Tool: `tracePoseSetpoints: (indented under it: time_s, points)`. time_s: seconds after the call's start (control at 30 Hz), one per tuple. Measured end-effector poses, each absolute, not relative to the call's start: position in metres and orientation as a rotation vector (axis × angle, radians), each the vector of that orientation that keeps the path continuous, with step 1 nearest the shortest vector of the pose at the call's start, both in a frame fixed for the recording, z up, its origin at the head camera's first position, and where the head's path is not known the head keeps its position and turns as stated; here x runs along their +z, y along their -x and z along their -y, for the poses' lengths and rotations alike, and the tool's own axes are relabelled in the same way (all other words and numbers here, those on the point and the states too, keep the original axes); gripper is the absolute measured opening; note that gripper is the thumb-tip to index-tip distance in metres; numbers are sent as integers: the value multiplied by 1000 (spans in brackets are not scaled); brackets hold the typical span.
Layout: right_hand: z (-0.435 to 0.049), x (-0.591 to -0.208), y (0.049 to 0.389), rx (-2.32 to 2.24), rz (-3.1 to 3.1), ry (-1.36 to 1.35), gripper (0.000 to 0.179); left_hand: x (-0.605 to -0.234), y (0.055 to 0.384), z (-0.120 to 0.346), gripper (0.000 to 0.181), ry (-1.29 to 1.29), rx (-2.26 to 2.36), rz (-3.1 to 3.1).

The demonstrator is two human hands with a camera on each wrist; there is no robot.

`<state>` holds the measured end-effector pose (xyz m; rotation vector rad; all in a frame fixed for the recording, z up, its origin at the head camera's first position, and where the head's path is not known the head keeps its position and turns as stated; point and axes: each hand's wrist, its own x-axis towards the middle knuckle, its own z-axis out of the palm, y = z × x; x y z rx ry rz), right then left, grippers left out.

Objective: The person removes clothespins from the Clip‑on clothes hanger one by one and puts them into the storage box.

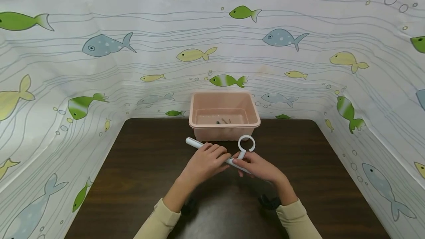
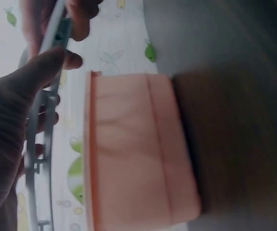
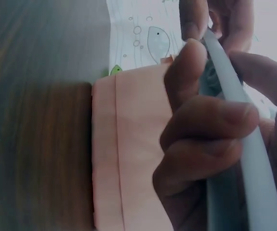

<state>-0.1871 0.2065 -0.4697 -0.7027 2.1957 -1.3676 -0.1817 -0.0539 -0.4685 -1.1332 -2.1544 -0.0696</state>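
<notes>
A long white plastic bar is held aslant above the table, its left end the farther one. The left hand grips it around the middle, palm down. Near the lower right end, the right hand holds the bar with thumb and curled fingers. A white open ring on a short stem stands up beside the right fingers; whether it is joined to the bar is hidden. In the left wrist view the hollow side of the bar shows cross ribs. Several right-hand fingers wrap the bar in the right wrist view.
A pink plastic bin stands at the table's back edge, just beyond the hands, with a few small pieces on its floor. The dark wooden table is bordered by a white fish-print curtain at the back and sides.
</notes>
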Motion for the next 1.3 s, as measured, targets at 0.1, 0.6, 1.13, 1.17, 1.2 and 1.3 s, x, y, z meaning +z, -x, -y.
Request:
tracePoseSetpoints:
  time_s: [0.1,0.6,1.13,1.17,1.2,1.3]
  points:
    - [-201,-468,186,-1322,-2200,730,26,-474,180,58,29,1114,-79,2152]
    - [-192,-461,171,-843,-2820,688,21,-490,185,81,23,1093,-399,2211]
    - [-202,-485,174,-703,-2987,715,20,-500,188,95,25,1023,-408,2368]
    - [-203,-487,176,-714,-2976,702,19,-501,188,98,25,1013,-400,2391]
    - [-204,-489,177,-722,-2965,686,18,-502,187,100,24,1003,-398,2413]
    - [-207,-494,181,-737,-2937,663,18,-506,187,108,23,979,-393,2473]
